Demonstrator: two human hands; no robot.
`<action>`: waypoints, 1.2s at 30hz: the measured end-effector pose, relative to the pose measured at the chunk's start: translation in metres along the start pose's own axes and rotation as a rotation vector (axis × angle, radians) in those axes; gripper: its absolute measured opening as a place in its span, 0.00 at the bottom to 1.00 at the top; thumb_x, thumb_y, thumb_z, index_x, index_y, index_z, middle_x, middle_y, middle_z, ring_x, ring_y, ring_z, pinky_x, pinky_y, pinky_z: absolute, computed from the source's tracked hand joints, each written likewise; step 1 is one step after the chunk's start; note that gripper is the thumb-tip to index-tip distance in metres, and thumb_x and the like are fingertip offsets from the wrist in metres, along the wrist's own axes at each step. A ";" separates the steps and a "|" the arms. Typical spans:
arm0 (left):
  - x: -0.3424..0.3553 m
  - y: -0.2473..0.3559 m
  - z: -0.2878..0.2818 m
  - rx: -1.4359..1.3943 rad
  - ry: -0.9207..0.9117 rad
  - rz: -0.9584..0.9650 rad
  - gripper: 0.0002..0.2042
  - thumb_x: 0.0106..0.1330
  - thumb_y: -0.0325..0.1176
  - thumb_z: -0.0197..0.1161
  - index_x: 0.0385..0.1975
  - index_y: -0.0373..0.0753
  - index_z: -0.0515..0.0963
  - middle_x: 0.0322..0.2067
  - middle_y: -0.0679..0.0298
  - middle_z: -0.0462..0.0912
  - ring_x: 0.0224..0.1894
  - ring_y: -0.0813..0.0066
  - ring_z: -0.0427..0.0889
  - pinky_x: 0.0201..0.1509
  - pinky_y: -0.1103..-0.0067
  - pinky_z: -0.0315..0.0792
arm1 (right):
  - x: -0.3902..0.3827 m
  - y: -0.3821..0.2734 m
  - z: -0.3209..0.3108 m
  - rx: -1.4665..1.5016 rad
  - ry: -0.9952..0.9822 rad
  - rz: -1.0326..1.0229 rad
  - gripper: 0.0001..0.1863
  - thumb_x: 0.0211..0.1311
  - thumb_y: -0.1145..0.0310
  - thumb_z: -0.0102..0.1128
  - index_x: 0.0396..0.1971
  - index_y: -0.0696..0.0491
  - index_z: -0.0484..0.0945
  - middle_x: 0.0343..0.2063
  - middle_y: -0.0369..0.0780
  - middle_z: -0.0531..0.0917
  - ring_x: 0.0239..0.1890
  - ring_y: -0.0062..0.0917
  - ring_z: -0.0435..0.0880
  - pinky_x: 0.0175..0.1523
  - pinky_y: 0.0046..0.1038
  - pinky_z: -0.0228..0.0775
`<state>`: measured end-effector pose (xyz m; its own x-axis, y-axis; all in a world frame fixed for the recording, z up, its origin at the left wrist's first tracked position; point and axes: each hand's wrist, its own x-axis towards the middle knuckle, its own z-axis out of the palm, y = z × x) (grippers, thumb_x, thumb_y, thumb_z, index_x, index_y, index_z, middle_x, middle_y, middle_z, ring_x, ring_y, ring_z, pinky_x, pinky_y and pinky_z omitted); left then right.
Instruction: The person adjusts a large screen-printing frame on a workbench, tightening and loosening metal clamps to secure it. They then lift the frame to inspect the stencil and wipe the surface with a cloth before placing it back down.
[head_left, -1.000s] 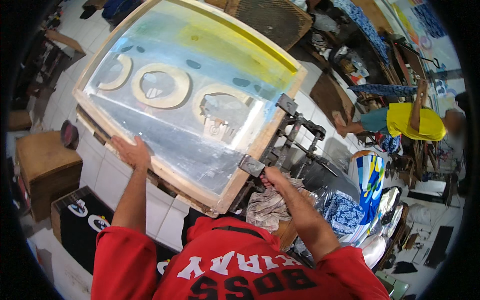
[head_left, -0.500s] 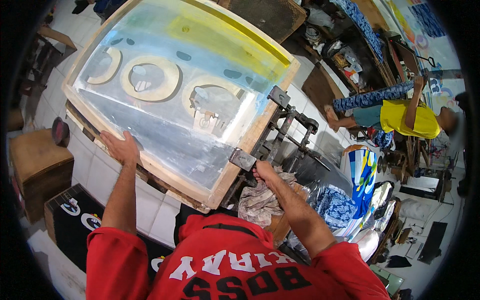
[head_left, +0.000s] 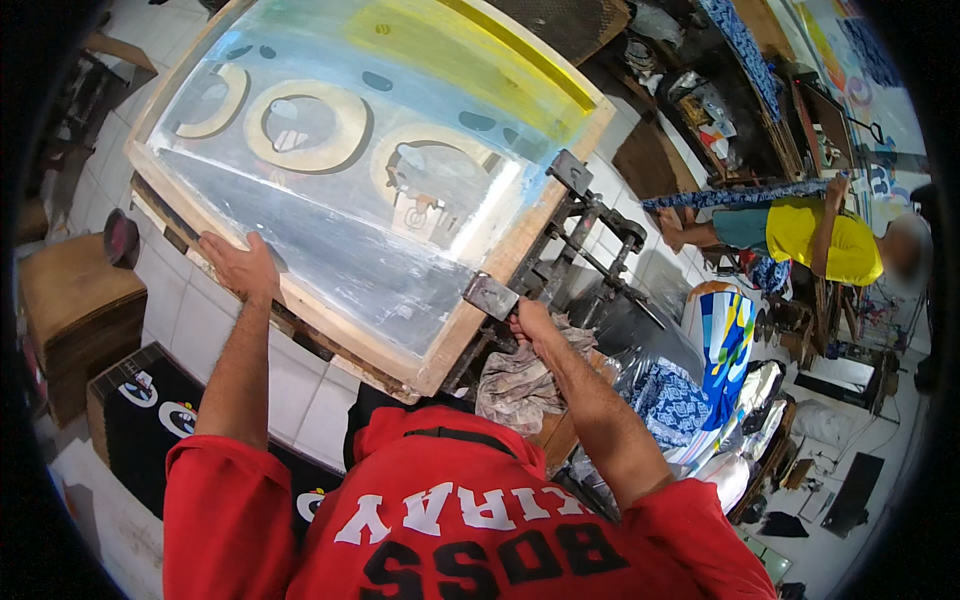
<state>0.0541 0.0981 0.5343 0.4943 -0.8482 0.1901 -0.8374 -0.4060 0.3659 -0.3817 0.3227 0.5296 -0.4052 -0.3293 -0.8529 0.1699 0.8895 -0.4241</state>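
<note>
A large wooden screen-printing frame (head_left: 445,355) fills the upper middle; its mesh (head_left: 310,230) is stained grey, light blue and yellow and shows cream ring shapes. My left hand (head_left: 245,262) rests on the frame's lower-left edge with fingers spread. My right hand (head_left: 532,325) is closed on a part of the metal clamp (head_left: 492,297) at the frame's lower-right side, probably its handle, largely hidden. A second metal clamp (head_left: 570,173) sits higher on that side, joined to dark hinge hardware (head_left: 610,245). A crumpled stained rag (head_left: 515,390) lies just below my right hand.
At the right, a person in a yellow shirt (head_left: 820,240) handles patterned blue cloth (head_left: 740,195). Piled fabrics and bags (head_left: 715,370) lie below them. A brown box (head_left: 75,310) and black printed panels (head_left: 140,420) are at the left, on a tiled floor (head_left: 165,280).
The frame and both my hands have shifted a little left and up in the picture, with my grip unchanged. The person at the right has slightly moved the patterned cloth.
</note>
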 end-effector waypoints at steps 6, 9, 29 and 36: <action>0.001 0.004 -0.004 0.003 -0.041 -0.029 0.42 0.67 0.48 0.53 0.74 0.27 0.47 0.75 0.45 0.49 0.76 0.52 0.52 0.76 0.63 0.51 | -0.036 0.002 0.003 -0.468 0.307 -0.651 0.30 0.78 0.55 0.37 0.26 0.62 0.80 0.23 0.50 0.83 0.28 0.48 0.82 0.42 0.44 0.72; 0.001 0.002 -0.004 0.006 -0.032 -0.017 0.42 0.67 0.48 0.54 0.74 0.27 0.47 0.75 0.45 0.50 0.76 0.52 0.52 0.76 0.63 0.52 | -0.041 0.006 0.009 -0.352 0.398 -0.737 0.33 0.78 0.54 0.36 0.20 0.63 0.79 0.17 0.49 0.81 0.25 0.44 0.83 0.39 0.43 0.73; 0.002 -0.003 0.001 0.015 -0.039 -0.013 0.43 0.66 0.45 0.55 0.75 0.29 0.45 0.75 0.44 0.49 0.76 0.52 0.52 0.75 0.60 0.54 | -0.035 -0.053 -0.032 -0.383 0.520 -0.976 0.16 0.74 0.62 0.49 0.36 0.58 0.81 0.32 0.50 0.82 0.40 0.43 0.80 0.49 0.42 0.69; 0.003 -0.008 0.003 -0.017 -0.055 0.028 0.41 0.67 0.42 0.55 0.74 0.26 0.45 0.74 0.42 0.48 0.75 0.48 0.52 0.78 0.64 0.50 | 0.048 -0.155 -0.090 -0.487 0.862 -1.190 0.16 0.74 0.62 0.49 0.46 0.59 0.77 0.42 0.51 0.81 0.47 0.47 0.77 0.55 0.44 0.67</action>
<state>0.0615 0.0977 0.5296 0.4564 -0.8770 0.1503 -0.8465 -0.3760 0.3770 -0.5079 0.1978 0.5818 -0.4957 -0.7738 0.3944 -0.8451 0.3249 -0.4247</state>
